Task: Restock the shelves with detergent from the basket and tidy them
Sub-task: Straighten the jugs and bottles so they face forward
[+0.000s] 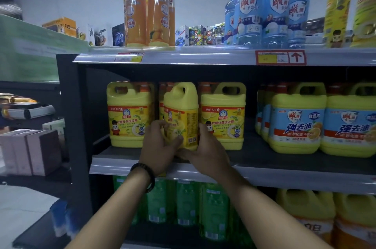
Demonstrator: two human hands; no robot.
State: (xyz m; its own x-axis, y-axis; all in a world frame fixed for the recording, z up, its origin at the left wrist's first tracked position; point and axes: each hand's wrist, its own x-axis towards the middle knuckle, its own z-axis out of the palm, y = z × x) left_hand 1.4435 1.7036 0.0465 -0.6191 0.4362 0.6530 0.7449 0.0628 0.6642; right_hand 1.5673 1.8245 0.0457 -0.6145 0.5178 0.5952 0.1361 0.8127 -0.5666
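Yellow plastic handled jug [181, 114], turned askew, gripped by left hand [160, 147] and right hand [205, 151].

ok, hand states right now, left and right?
Left hand: gripping the yellow jug.
Right hand: gripping the same jug.

Turned jug [181, 114] on middle shelf [264, 162], between 2 jugs, hands [183, 147] in front

free: bare shelf [251, 145] gap; between: yellow jugs [222, 114], blue-label jugs [297, 122]
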